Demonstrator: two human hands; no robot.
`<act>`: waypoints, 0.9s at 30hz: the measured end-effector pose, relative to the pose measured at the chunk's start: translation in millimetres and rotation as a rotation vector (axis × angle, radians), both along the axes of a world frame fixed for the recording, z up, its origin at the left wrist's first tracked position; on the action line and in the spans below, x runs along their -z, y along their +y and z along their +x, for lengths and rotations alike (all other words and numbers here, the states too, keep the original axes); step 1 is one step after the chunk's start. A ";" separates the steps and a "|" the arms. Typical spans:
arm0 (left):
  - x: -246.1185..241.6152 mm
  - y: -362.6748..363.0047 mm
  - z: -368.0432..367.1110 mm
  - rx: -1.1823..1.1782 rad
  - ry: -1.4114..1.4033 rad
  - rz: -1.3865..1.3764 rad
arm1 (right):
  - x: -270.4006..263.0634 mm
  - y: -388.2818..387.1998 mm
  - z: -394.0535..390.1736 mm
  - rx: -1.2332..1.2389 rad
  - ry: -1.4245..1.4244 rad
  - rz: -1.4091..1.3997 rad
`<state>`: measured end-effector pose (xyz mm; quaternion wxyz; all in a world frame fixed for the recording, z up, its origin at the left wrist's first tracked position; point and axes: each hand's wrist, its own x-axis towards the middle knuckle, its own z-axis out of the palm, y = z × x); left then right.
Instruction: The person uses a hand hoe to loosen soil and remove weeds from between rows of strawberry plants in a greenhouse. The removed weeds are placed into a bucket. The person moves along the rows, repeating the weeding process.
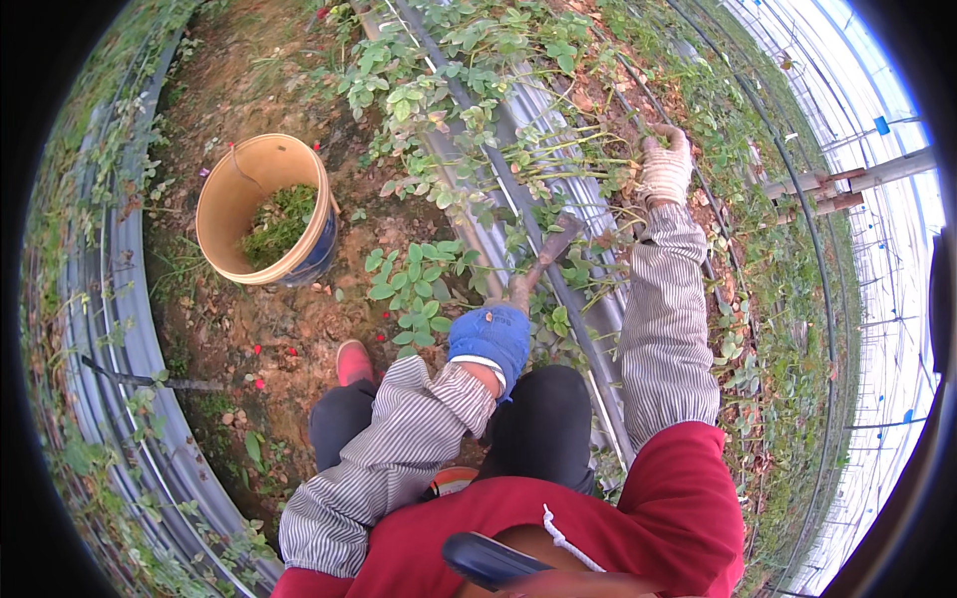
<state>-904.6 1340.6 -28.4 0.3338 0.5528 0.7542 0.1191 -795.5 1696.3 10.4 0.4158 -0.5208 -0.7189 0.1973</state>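
Note:
My left hand [490, 340], in a blue coated glove, grips the handle of a small hand hoe [557, 243]. The worn blade of the hoe lies over a dark pipe at the edge of the raised bed. Farther out, my right hand [665, 168], in a cream knitted glove, reaches into the bed among bare plant stems [576, 142]. Its fingers curl beside a bit of greenery; whether they grip it is not plain. Leafy plants, apparently rose bushes [419, 280], lean out over the bed's grey side [553, 105].
On the dirt path [299, 329] to the left stands a plastic bucket [262, 209] with pulled green weeds [282, 224] inside. Red petals dot the soil. Another grey-sided bed [149, 299] curves along the left. Black hoses [811, 217] and a wooden post [890, 170] lie to the right.

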 end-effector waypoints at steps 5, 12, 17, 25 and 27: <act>-2.8 0.5 -0.3 0.006 -0.007 0.047 | 3.8 23.5 -50.5 -0.026 -1.137 -0.074; 0.2 2.8 -1.4 -0.016 -0.029 0.044 | 24.1 25.2 -70.3 -0.130 -1.307 -0.195; 5.4 5.5 -6.0 0.001 -0.050 0.054 | 39.0 44.1 -68.7 -0.162 -1.357 -0.191; 4.6 6.6 -11.8 0.010 -0.058 0.055 | 26.9 50.4 -59.2 -0.220 -1.291 -0.231; 3.2 6.4 -11.4 -0.003 -0.057 0.054 | 10.4 38.1 -43.4 -0.163 -0.712 -0.323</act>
